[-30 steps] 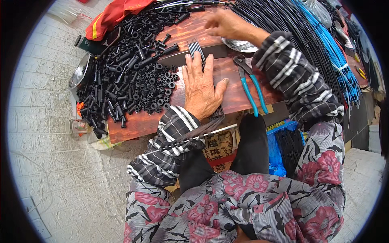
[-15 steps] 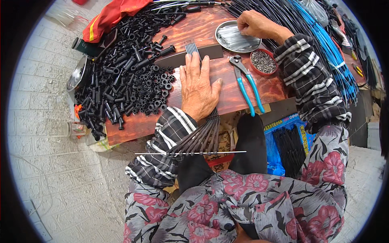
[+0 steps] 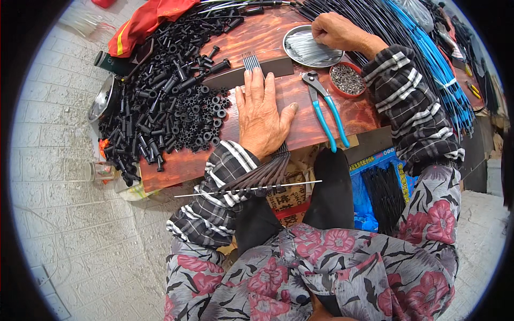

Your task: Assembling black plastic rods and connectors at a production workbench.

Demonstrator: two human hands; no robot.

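My left hand (image 3: 262,115) lies palm down on the reddish wooden surface (image 3: 300,134), fingers extended flat and closed on nothing. It presses a bundle of thin dark rods (image 3: 265,174). The bundle's long axis runs from near my body to the far side of the surface. The far ends (image 3: 250,60) point away from me and protrude just beyond my fingertips, resting on a dark flat strip (image 3: 251,75) that lies crosswise. The near ends fan out past my wrist, over the surface edge, toward my lap. One thin light-coloured rod (image 3: 246,189) lies across this fan, roughly at right angles to the bundle's axis.

My right hand (image 3: 334,32) rests at the rim of a round metal dish (image 3: 300,40) at the far right, fingers curled down onto the thin metal wires (image 3: 313,51) lying in it. I cannot tell whether they pinch a wire.

Blue-handled pliers (image 3: 326,112) lie just right of my left hand, jaws pointing away from me. A small red bowl of metal bits (image 3: 348,80) sits beside the dish. A heap of black plastic tubes (image 3: 160,101) covers the left of the surface.
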